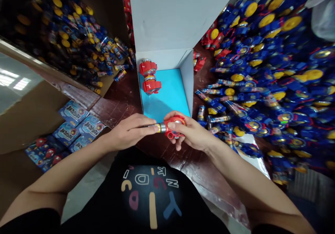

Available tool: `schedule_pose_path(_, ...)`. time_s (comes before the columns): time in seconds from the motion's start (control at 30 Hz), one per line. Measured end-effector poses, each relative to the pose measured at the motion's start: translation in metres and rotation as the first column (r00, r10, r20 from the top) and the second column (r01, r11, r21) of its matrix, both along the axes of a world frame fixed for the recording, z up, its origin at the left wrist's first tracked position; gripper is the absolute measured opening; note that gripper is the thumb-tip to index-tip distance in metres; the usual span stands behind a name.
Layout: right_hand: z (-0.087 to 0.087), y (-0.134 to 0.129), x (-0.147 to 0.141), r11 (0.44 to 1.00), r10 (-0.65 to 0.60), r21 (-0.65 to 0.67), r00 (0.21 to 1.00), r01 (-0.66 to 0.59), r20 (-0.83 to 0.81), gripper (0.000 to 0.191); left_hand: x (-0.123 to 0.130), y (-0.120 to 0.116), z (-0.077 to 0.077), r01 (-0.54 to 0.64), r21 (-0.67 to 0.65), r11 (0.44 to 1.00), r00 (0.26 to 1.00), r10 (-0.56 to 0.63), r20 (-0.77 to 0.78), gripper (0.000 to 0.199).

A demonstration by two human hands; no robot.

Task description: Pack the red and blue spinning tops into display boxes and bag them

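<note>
In front of my chest, my right hand [187,132] is closed round a red plastic toy [177,125] with a silvery round part. My left hand [132,131] grips a slim tube [158,128] with a yellow and silver end, which meets the toy's left side; most of the tube is hidden by my fingers. Just beyond my hands stands an open white box [187,77] with a bright blue bottom. Inside it, along the left wall, lie two red toys [151,86] of similar look.
Blue and yellow toys [251,87] with tubes attached are heaped at the right. A cardboard carton [107,83] at the left holds many small blue tubes with yellow caps [99,45]. Printed blue packages [74,113] lie in another carton at lower left.
</note>
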State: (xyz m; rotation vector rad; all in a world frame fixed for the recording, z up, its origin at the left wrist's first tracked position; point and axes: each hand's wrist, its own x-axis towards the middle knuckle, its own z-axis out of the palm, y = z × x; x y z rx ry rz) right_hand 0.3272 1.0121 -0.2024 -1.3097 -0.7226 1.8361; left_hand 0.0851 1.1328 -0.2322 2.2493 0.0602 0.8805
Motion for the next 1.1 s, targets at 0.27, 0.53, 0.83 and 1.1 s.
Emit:
schedule_pose_path(0.27, 0.01, -0.003, 0.001, 0.998, -0.003, 0.065, 0.995, -0.003, 0.096, 0.054, -0.004, -0.004, 0.016, -0.109, 0.059, 0.992, 0.964, 0.12, -0.239, 0.027)
schedule_pose_path(0.53, 0.007, 0.013, 0.031, 0.755, -0.257, 0.489, 0.488, -0.437, 0.834, 0.033, 0.011, -0.015, -0.061, -0.537, 0.122, 0.835, 0.795, 0.549, -0.257, 0.149)
schedule_pose_path(0.83, 0.037, 0.07, 0.017, 0.405, -0.094, -0.139, -0.193, -0.903, 0.977, 0.027, 0.033, -0.02, -0.1, -0.505, 0.071, 0.86, 0.719, 0.464, -0.516, 0.153)
schedule_pose_path(1.1, 0.031, 0.084, 0.003, 0.539, -0.179, -0.148, -0.284, -0.829, 0.942, 0.028, 0.015, 0.017, -0.082, -0.484, -0.01, 0.875, 0.845, 0.464, -0.265, 0.087)
